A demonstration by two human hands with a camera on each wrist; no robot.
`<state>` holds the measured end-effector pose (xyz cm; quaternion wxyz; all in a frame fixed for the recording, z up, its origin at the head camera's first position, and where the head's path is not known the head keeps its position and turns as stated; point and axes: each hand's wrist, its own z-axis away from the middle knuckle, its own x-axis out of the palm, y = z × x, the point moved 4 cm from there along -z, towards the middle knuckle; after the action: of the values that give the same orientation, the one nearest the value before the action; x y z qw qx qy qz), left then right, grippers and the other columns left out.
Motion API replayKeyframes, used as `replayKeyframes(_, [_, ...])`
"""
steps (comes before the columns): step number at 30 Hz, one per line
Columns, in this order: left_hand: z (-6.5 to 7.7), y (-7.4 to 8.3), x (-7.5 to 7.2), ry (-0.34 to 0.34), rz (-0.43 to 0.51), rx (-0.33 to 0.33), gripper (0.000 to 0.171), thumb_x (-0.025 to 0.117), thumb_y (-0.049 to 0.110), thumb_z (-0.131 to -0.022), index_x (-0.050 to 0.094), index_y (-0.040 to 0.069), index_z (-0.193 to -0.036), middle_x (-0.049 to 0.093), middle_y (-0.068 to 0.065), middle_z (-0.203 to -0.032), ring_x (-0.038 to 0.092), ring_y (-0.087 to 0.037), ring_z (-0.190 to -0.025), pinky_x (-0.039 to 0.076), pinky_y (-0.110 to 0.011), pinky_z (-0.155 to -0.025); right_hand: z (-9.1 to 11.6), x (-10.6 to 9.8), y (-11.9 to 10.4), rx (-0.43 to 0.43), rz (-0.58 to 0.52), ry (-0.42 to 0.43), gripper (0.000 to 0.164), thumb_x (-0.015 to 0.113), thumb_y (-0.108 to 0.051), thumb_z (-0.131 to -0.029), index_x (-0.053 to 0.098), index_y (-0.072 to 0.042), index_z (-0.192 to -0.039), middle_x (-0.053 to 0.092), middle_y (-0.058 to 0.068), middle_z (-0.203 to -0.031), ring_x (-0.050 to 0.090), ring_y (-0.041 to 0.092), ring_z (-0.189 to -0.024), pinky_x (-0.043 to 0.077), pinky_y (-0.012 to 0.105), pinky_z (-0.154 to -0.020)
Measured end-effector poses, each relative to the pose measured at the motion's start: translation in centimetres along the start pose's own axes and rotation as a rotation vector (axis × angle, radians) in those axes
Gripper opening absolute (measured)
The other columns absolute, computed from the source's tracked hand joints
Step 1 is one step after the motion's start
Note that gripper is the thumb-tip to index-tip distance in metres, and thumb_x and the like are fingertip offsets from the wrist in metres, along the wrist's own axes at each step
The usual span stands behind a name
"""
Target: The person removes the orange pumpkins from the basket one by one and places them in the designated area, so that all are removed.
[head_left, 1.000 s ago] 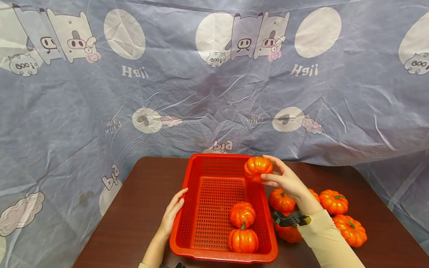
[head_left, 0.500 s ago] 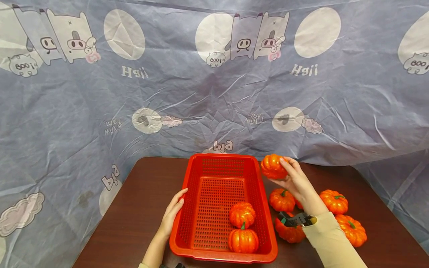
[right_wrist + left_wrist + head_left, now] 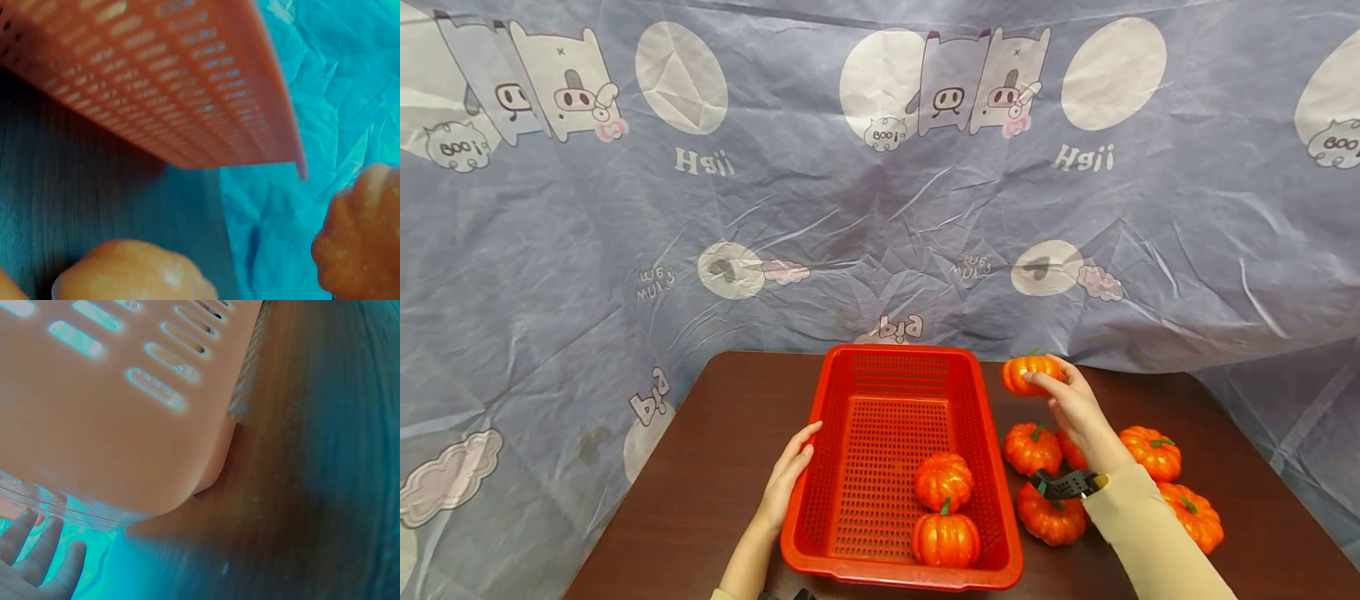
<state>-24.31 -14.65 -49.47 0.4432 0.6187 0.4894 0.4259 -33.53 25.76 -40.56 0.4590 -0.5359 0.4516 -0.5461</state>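
My right hand (image 3: 1081,410) grips a small orange pumpkin (image 3: 1030,376) with a green stem, held above the table just right of the basket's far corner. The same pumpkin (image 3: 362,237) shows at the right edge of the right wrist view; the hand itself is out of that frame. A red perforated plastic basket (image 3: 829,570) stands in the middle, with two pumpkins (image 3: 943,481) lying at its near right. My left hand (image 3: 786,482) rests with extended fingers on the basket's left rim. In the left wrist view its fingers (image 3: 45,551) lie beside the basket wall (image 3: 112,444).
Several more pumpkins (image 3: 1150,454) lie on the brown table (image 3: 700,467) to the right of the basket, partly hidden by the right forearm. A grey-blue printed cloth (image 3: 865,217) hangs behind the table and at its sides.
My right hand has carried its pumpkin rightward from over the basket's far right rim to beyond it, turning it so the stem points up. The left hand and basket stay in place.
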Motion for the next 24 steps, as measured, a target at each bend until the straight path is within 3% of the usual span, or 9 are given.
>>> replayKeyframes(6, [0.0, 0.0, 0.0, -0.004, 0.003, 0.0, 0.042, 0.035, 0.019, -0.101, 0.036, 0.007, -0.142, 0.034, -0.019, -0.142, 0.039, -0.035, -0.121, 0.04, -0.026, -0.094, -1.1, -1.3, 1.0, 0.034, 0.235, 0.054, 0.065, 0.068, -0.027, -0.087, 0.034, -0.006, -0.138, 0.049, -0.008, -0.106, 0.048, 0.005, -0.089, 0.04, 0.018, -0.079])
replayKeyframes(11, [0.0, 0.0, 0.0, -0.005, 0.007, 0.0, 0.043, 0.034, 0.018, -0.101, 0.035, 0.005, -0.142, 0.034, -0.02, -0.142, 0.039, -0.037, -0.121, 0.04, -0.027, -0.094, -1.9, -2.1, 1.8, 0.058, 0.428, 0.115, 0.079, 0.068, -0.039, -0.084, 0.032, -0.004, -0.144, 0.045, 0.007, -0.128, 0.044, 0.015, -0.103, 0.034, 0.027, -0.09])
replayKeyframes(16, [-0.1, 0.0, 0.0, -0.012, 0.019, -0.003, 0.043, 0.034, 0.018, -0.101, 0.034, 0.005, -0.143, 0.034, -0.02, -0.141, 0.039, -0.038, -0.12, 0.041, -0.028, -0.093, -2.4, -2.5, 2.4, 0.047, 0.533, 0.094, 0.08, 0.066, -0.029, -0.087, 0.023, 0.001, -0.147, 0.034, 0.023, -0.141, 0.04, 0.031, -0.119, 0.035, 0.037, -0.096])
replayKeyframes(24, [-0.1, -0.1, 0.0, -0.004, -0.004, 0.0, 0.043, 0.035, 0.018, -0.101, 0.035, 0.005, -0.142, 0.034, -0.019, -0.143, 0.038, -0.036, -0.121, 0.04, -0.026, -0.094, -3.3, -2.7, 2.8, -0.002, 0.748, 0.044, 0.084, 0.07, -0.011, -0.078, 0.021, 0.009, -0.143, 0.034, 0.032, -0.136, 0.04, 0.042, -0.117, 0.035, 0.047, -0.096])
